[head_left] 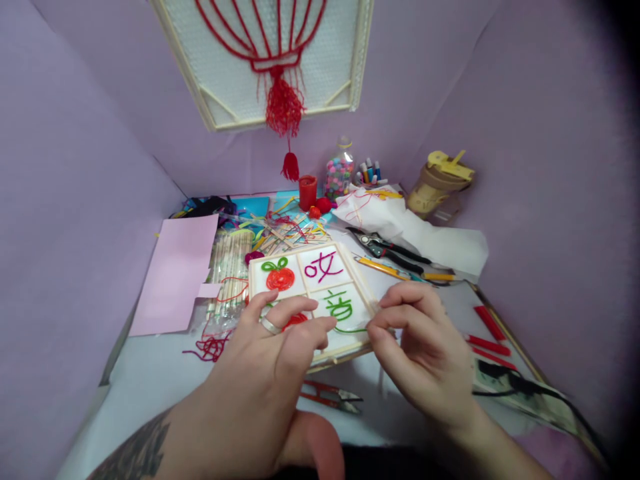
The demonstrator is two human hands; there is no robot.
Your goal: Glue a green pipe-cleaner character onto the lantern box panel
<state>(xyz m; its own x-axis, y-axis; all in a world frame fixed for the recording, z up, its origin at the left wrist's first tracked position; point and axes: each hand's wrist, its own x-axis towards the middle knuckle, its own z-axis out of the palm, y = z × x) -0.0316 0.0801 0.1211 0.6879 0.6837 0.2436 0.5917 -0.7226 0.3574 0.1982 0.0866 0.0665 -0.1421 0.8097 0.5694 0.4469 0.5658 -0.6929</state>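
A light wooden frame (263, 255) split into panels lies on the table. Its white panels carry a red yarn fruit with green leaves (280, 279), a purple yarn character (324, 267) and a green yarn character (340, 307). Another red yarn shape (296, 320) is partly covered by my left hand (287, 333). That hand wears a ring and rests over the lower left of the frame, fingers apart, the index fingertip beside the green character. At the frame's right edge, my right hand (420, 340) pinches the end of a green yarn strand (353, 331) that curves from the character.
Orange-handled thread snips (333, 397) lie in front of the frame. Pruning shears (387, 250) and pencils (383, 268) are behind it at right. Bundled sticks (233, 263) and pink card (175, 277) lie at left. A jar of pompoms (339, 172) stands at the back.
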